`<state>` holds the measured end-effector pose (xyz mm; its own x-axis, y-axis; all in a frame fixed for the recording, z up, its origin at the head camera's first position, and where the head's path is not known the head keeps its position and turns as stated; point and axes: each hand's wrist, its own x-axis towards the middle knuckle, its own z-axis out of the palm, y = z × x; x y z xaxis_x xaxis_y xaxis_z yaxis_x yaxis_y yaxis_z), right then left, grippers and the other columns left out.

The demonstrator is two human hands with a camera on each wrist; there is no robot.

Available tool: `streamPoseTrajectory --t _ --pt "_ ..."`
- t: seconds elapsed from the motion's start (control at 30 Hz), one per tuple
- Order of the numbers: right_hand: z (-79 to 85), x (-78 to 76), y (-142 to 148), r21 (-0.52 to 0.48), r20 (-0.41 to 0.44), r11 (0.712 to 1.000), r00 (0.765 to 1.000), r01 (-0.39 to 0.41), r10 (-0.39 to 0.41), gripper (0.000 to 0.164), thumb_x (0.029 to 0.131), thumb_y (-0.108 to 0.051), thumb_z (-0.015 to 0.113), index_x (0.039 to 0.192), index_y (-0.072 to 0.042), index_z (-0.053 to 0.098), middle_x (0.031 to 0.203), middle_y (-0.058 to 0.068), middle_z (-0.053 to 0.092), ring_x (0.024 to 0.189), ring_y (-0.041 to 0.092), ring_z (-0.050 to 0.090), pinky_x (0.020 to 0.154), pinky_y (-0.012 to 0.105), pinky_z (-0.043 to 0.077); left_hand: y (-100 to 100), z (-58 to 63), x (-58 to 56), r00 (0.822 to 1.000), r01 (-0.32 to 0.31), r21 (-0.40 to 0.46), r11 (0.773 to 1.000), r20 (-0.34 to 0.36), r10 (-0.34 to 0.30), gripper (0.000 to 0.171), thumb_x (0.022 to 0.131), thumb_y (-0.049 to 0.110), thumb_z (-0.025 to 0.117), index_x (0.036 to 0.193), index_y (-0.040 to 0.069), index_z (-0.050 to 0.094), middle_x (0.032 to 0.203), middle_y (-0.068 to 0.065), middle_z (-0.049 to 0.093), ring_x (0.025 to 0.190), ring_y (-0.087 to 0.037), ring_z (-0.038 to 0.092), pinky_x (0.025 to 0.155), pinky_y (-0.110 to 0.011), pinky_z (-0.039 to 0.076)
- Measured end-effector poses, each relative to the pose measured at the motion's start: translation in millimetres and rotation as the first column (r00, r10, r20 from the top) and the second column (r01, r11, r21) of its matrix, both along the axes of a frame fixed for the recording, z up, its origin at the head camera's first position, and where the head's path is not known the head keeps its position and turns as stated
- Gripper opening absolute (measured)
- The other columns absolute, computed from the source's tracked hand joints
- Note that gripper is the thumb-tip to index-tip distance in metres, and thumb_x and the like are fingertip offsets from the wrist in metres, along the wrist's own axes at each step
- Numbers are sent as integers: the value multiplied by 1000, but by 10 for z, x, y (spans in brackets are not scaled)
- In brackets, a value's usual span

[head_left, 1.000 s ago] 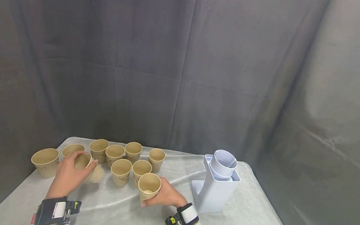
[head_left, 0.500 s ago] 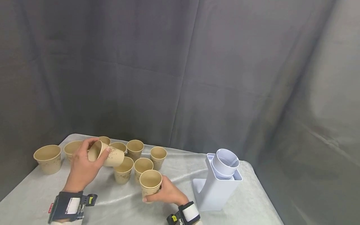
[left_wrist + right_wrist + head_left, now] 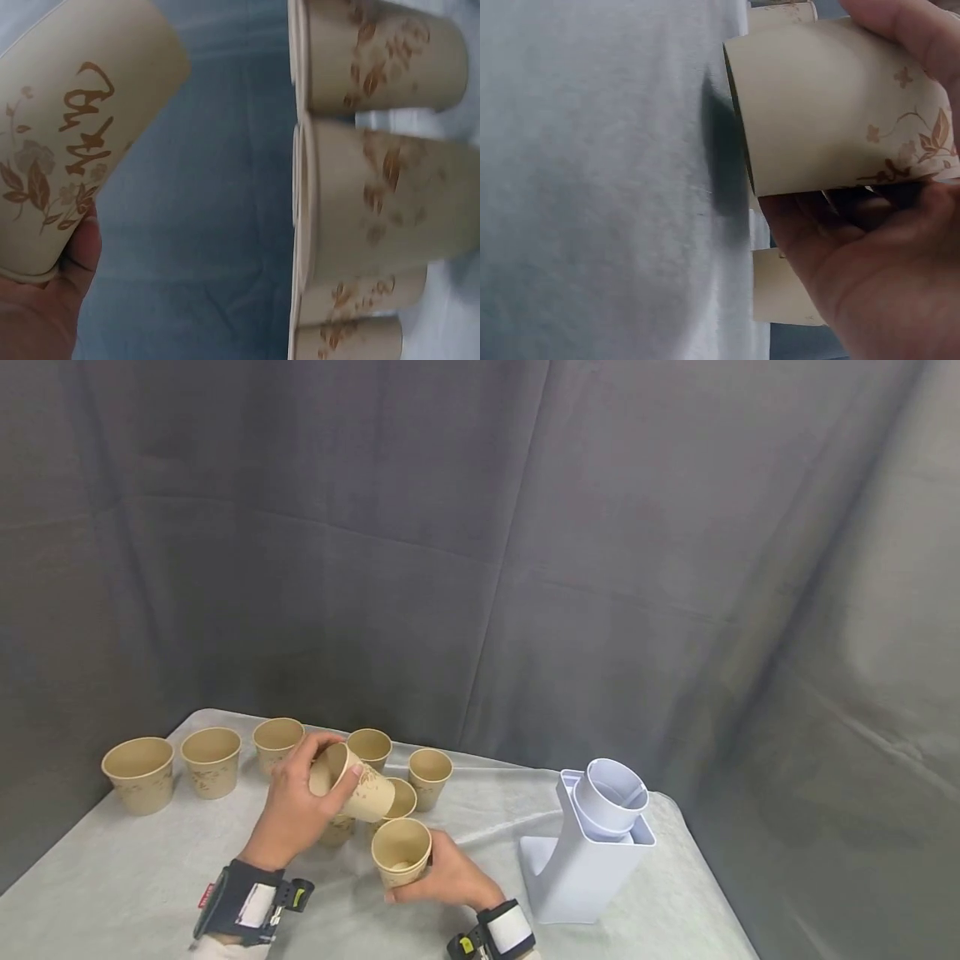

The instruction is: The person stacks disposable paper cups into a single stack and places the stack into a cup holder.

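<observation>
My left hand point(image 3: 296, 806) grips a tan paper cup point(image 3: 367, 793) on its side in the air, mouth to the left and base to the lower right. In the left wrist view, that cup point(image 3: 82, 127) shows brown flower print and lettering. Just below and to the right, my right hand point(image 3: 453, 872) holds another paper cup point(image 3: 401, 847), mouth up; two rims show, one just under the other. The fingers point(image 3: 802, 232) curl round it in the right wrist view. Behind the left hand, a cup point(image 3: 337, 831) is partly hidden, and another stands at the raised cup's base point(image 3: 401, 797).
Several upright paper cups stand along the back of the cloth-covered table point(image 3: 487, 785), among them a wide one point(image 3: 138, 777) at far left and a small one point(image 3: 430, 777). A white angled stand point(image 3: 585, 868) with a round cylinder point(image 3: 611, 797) is on the right.
My left hand has lifted its cup off to the right, tipping it onto its side, toward the right hand. The right hand has stayed nearly still with its cup.
</observation>
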<state>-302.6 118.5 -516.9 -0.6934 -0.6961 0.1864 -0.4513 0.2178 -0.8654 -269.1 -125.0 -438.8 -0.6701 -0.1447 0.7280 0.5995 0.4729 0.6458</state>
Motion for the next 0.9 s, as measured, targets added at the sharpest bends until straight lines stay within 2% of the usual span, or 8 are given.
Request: streamPoseTrajectory --t 0.2,0.33,0.53,0.73,0.9 --pt "-57 10 -10 16 17 1000 1000 -18 18 65 70 -8 91 128 -17 62 113 5 72 102 11 67 97 27 51 174 -46 -10 999 49 -58 997 26 -48 37 84 12 79 117 7 63 113 -5 67 106 -16 60 90 -22 44" --pt "-68 10 -18 10 10 1000 1000 -19 19 64 71 -8 90 127 -15 61 111 0 72 99 5 67 95 27 52 250 -59 -14 996 73 -90 993 48 -69 37 83 16 80 115 11 64 110 -2 66 103 -16 61 88 -30 48" --pt "-62 22 -27 35 17 999 1000 -2 2 60 71 -8 90 124 -14 63 111 -4 71 98 4 67 95 26 52 362 -82 -10 993 110 -175 978 57 -101 34 83 21 80 112 13 64 108 0 67 103 -17 64 88 -40 53" --pt "-57 25 -30 52 20 999 1000 13 -14 60 71 -9 90 124 -15 63 112 -5 71 99 4 66 95 25 51 425 -91 20 987 148 -200 969 92 -132 37 81 23 81 112 11 66 112 -1 69 109 -20 64 94 -42 52" --pt "-67 15 -20 46 8 999 1000 1 -2 60 72 -10 90 125 -13 63 113 -4 71 99 3 66 95 26 51 465 -123 25 976 190 -255 948 157 -153 39 80 26 82 113 15 66 111 3 65 105 -17 63 90 -40 52"
